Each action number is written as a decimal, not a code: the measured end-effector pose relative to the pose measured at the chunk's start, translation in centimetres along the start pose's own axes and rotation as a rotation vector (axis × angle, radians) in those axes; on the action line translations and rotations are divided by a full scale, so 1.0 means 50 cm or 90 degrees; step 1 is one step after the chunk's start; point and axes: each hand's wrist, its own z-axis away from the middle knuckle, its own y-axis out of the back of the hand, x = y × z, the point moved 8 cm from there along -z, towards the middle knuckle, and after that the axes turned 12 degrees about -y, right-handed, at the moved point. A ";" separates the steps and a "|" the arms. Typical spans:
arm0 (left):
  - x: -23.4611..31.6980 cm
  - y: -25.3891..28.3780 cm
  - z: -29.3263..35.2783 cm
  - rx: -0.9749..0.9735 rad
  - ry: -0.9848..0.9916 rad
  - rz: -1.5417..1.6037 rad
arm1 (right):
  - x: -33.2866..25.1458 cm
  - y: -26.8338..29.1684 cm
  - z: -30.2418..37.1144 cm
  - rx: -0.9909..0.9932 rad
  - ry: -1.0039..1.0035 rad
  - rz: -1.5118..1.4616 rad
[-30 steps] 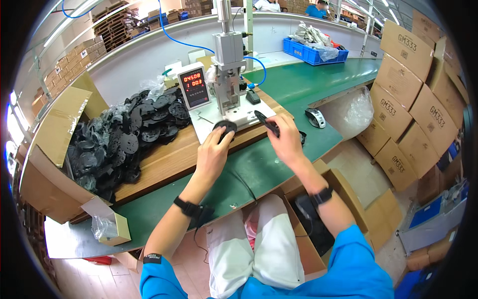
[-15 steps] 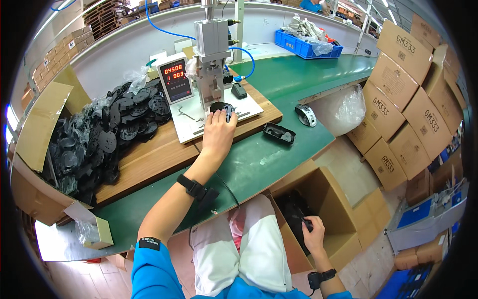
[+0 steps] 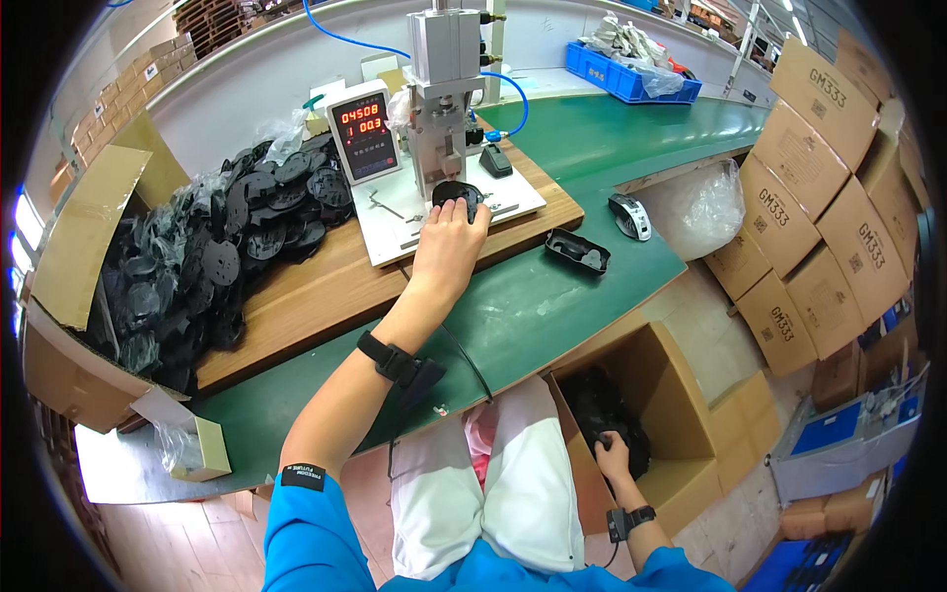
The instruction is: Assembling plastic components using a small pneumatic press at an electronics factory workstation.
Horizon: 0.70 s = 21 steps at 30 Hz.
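Black round plastic part (image 3: 457,193): beneath the grey metal press (image 3: 441,118); near edge covered, long axis and facing hard to make out.
Left hand (image 3: 451,244): fingers holding that near edge.
Right hand (image 3: 613,457): inside the open brown cardboard box (image 3: 683,400), at dark pieces (image 3: 598,403); fingertips obscured, grip cannot be told.
Black oblong tray (image 3: 570,260): small greyish pieces inside.
Blue plastic crate (image 3: 612,77): crumpled white material.

A green bench (image 3: 538,311) carries a wooden board (image 3: 296,321), topped by a white-based press (image 3: 441,128) and heaped black parts (image 3: 261,212). Right of the board sit an open black tray (image 3: 577,252) and black-and-silver device (image 3: 629,217); a black cable (image 3: 469,362) crosses its near side, a small carton (image 3: 214,449) near its left end.
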 end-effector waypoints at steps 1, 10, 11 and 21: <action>-0.002 0.001 0.001 0.002 0.003 0.002 | 0.017 -0.024 -0.011 -0.044 -0.054 -0.030; -0.035 0.032 0.027 0.151 0.015 0.104 | -0.758 0.170 0.185 0.081 0.556 -0.157; -0.040 0.029 0.030 0.147 0.021 0.103 | -0.838 0.181 0.194 0.106 0.642 -0.152; -0.037 0.023 0.028 0.172 0.029 0.219 | -1.152 0.053 0.025 0.128 0.649 0.076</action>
